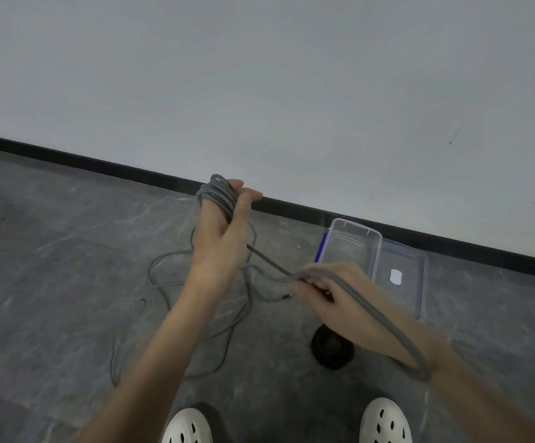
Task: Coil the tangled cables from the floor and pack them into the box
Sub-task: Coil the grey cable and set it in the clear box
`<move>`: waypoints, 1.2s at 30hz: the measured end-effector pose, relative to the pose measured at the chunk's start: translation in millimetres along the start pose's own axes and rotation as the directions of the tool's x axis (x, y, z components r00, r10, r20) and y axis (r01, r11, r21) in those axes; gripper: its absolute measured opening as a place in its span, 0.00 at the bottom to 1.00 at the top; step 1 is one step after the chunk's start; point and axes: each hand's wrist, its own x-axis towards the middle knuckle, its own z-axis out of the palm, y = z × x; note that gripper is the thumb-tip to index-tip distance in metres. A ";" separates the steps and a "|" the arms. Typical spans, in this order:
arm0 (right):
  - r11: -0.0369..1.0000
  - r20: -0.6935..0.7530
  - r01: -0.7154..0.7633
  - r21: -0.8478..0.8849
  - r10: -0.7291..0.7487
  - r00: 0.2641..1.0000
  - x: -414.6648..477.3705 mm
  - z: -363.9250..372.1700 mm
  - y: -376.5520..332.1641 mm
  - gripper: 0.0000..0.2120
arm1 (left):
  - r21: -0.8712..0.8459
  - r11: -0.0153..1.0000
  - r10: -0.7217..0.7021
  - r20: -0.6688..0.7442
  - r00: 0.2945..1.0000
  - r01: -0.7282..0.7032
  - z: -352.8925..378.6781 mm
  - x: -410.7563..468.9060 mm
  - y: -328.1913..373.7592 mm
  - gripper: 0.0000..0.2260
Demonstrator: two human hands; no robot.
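A grey braided cable is wound in several turns round the fingers of my raised left hand. From that coil the cable runs down to my right hand, which pinches it. Past the fingers it loops over my right wrist. Thinner grey cables lie tangled on the floor below my hands. The clear plastic box stands open on the floor by the wall, to the right of my hands, with nothing visible inside.
The box's clear lid lies flat against its right side. A round black object sits on the floor under my right forearm. A black skirting runs along the white wall. My white clogs show at the bottom edge.
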 end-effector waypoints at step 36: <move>-0.082 0.279 -0.271 0.959 0.439 0.854 2.0 -48.2 18.0 0.09 | 0.447 0.884 -0.264 0.719 0.643 -0.137 6.4 -17.0 -0.3 0.16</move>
